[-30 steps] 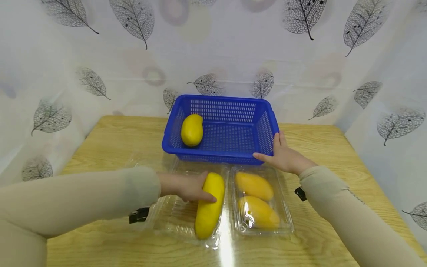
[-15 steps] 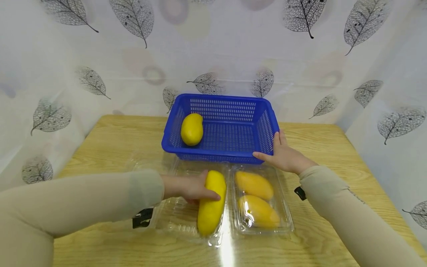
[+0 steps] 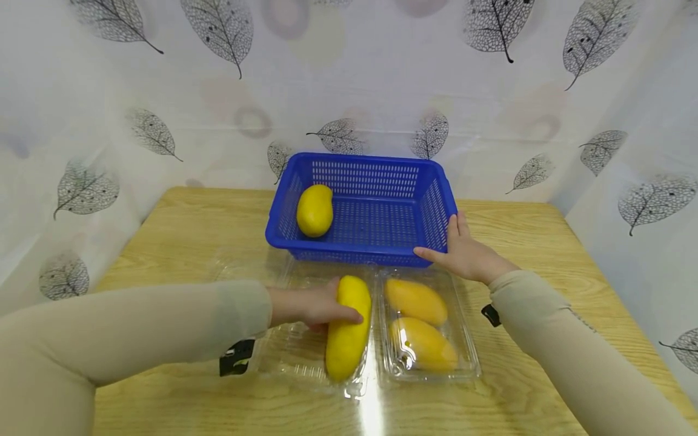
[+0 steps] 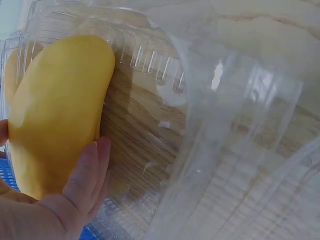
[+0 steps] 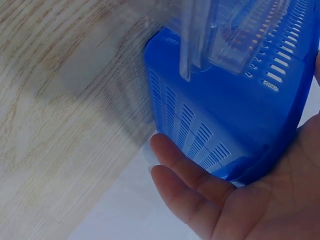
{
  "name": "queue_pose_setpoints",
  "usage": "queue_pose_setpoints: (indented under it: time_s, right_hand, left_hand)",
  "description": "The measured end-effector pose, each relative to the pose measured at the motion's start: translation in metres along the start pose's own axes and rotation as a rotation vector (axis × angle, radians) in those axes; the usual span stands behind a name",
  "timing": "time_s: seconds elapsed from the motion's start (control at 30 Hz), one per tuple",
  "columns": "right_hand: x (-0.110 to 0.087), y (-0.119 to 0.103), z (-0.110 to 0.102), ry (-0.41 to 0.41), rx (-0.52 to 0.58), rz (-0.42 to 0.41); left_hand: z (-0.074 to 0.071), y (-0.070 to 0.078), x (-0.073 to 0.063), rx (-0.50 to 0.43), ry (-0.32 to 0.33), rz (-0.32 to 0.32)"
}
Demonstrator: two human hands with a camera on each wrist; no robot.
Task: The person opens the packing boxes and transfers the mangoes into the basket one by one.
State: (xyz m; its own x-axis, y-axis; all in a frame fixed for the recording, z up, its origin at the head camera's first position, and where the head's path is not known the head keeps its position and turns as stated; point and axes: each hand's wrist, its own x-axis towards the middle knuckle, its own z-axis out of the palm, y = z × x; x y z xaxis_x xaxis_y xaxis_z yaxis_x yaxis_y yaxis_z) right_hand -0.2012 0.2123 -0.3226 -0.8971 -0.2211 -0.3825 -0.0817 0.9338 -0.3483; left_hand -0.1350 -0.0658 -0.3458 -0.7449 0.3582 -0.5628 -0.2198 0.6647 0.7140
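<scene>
My left hand (image 3: 313, 304) grips a long yellow mango (image 3: 345, 351) from its left side, thumb across the top. In the left wrist view, fingers (image 4: 87, 177) and thumb hold the mango (image 4: 60, 110) on opposite sides. It lies over the right part of an opened clear plastic clamshell box (image 3: 297, 360); whether it touches the bottom cannot be told. My right hand (image 3: 471, 257) rests at the front right corner of the blue basket (image 3: 360, 249), thumb on the front rim. In the right wrist view, loosely extended fingers (image 5: 185, 167) lie along the basket's outer wall.
Another yellow mango (image 3: 315, 211) sits at the basket's left end. A clear box (image 3: 469, 357) with two mangoes (image 3: 422, 345) stands right of the opened box. All rest on a wooden table (image 3: 545, 375) before a leaf-patterned curtain (image 3: 371, 72).
My left hand and the gripped mango have shifted slightly right and away from me. The right hand and the basket have stayed in place.
</scene>
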Motion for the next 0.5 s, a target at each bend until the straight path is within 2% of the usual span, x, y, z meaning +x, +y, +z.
queue_pose_setpoints:
  time_s: [0.33, 0.43, 0.5]
  right_hand:
    - [0.0001, 0.0008, 0.0001, -0.001, -0.001, 0.001]
    - [0.0002, 0.0003, -0.0001, 0.000, -0.001, 0.001]
    - [0.0003, -0.0001, -0.0001, 0.003, -0.005, -0.003]
  left_hand:
    - [0.0053, -0.0040, 0.0045, -0.205, 0.010, 0.039]
    - [0.0052, -0.0054, 0.0051, -0.230, 0.009, 0.039]
    - [0.0044, -0.0058, 0.0051, -0.213, 0.011, 0.044]
